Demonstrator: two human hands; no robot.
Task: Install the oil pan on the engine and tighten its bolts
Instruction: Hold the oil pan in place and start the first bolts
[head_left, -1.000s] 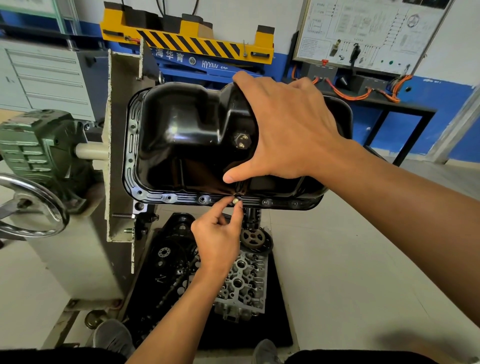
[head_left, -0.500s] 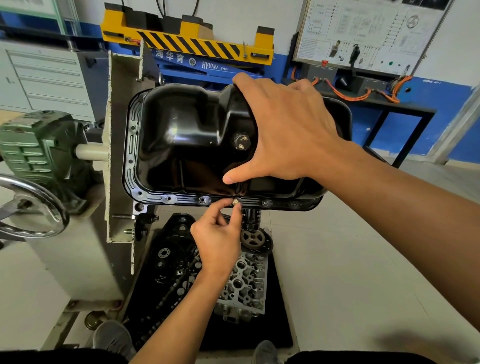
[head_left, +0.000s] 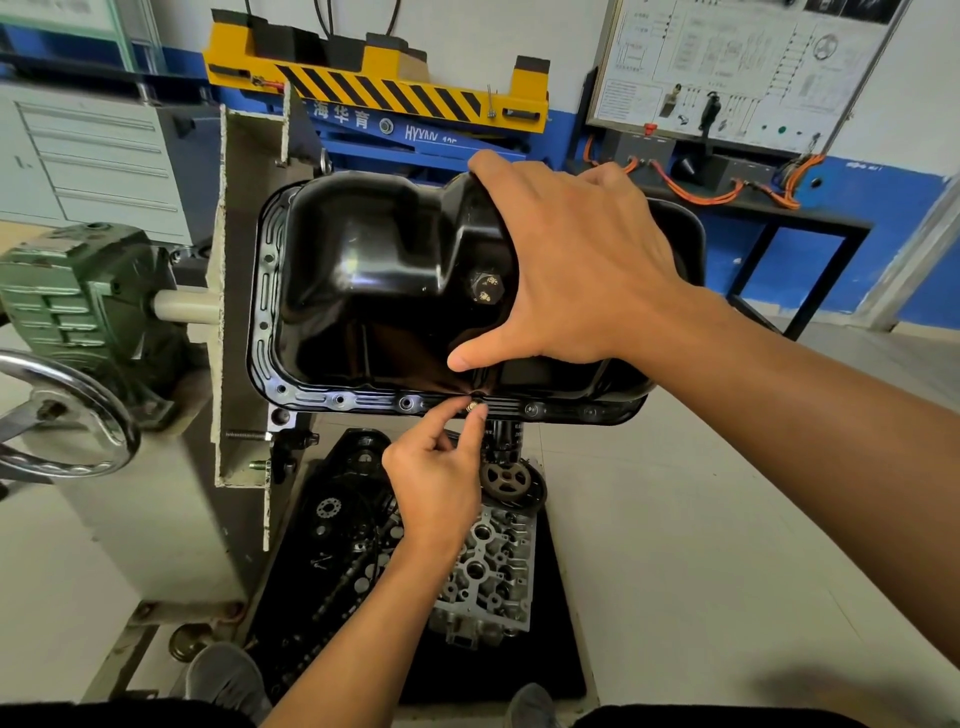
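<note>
1 bolt (head_left: 474, 406) is being started at the near flange (head_left: 363, 401) of the oil pan (head_left: 374, 291).
The left hand (head_left: 436, 478) is pinching the bolt from the near side at mid-flange. The right hand (head_left: 582, 270) is pressing spread fingers on the pan, farther off. The flange is running left to right, just right of the stand plate (head_left: 244, 312).

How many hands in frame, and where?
2. Right hand is spread over the black oil pan. Left hand is below it, pinching a bolt at the pan's near flange. No others are visible.
</note>
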